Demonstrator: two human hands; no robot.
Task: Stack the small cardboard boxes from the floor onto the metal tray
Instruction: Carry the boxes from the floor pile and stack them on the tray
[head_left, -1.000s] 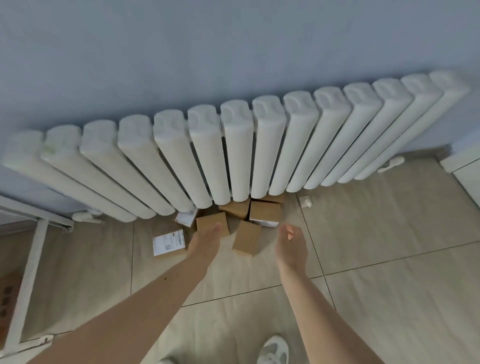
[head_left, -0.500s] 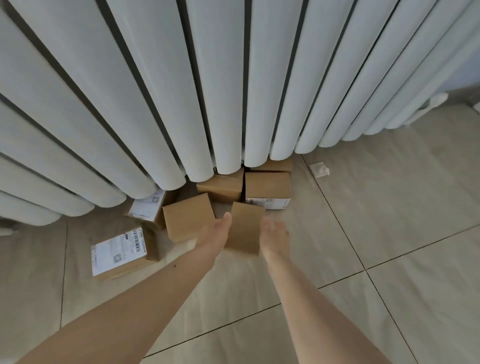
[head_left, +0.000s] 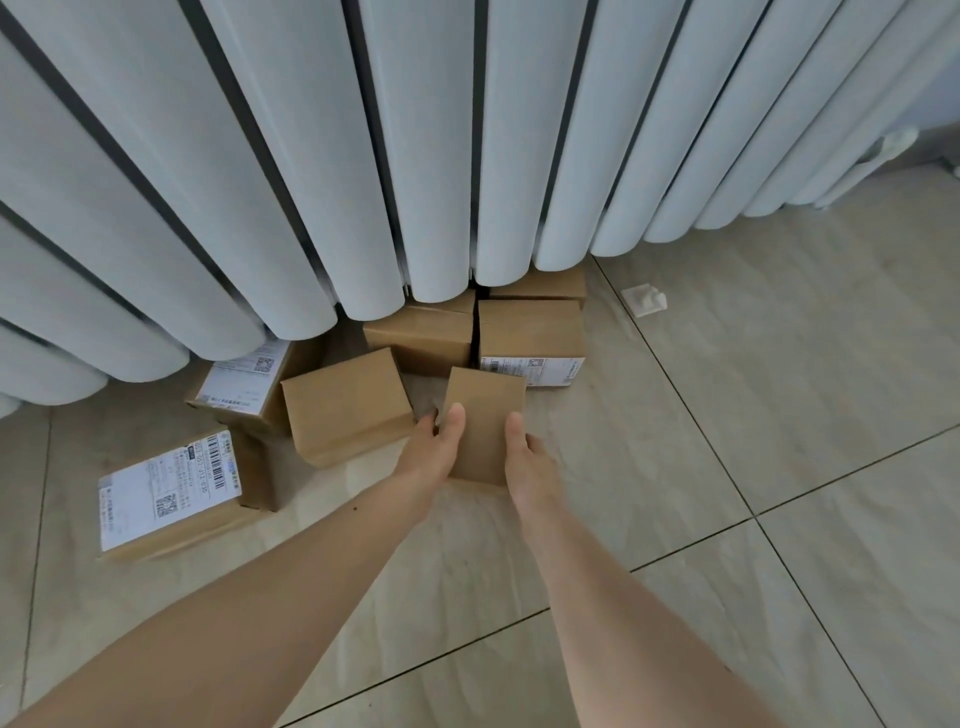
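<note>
Both hands on one small plain box (head_left: 485, 415), out on the floor (head_left: 727, 467) in front of the radiator's (head_left: 415, 156) lower edge. Left hand (head_left: 434, 452) against the box's left side, thumb laid over the top face, other fingers curled round the far side. Right hand (head_left: 527, 462) against the right side, thumb on the top face; remaining fingers hidden behind the box, probably wrapped round it. Hard to tell whether the box rests on the tiles or hangs just above them.

More cardboard boxes close by on the tiles. Just left of the held one, a plain box (head_left: 345, 410), near the left hand's fingertips. Behind, two boxes side by side touching under the radiator: a taped one (head_left: 421, 332) and one with a label strip (head_left: 530, 338) on its near face. Another (head_left: 540, 286) tucked behind those, mostly hidden. Farther left, a labelled box (head_left: 244, 384) half under the radiator, and nearest the left edge a larger labelled box (head_left: 171, 493).

Small white plastic piece (head_left: 643, 300) on the tiles to the right, well apart from the boxes.
</note>
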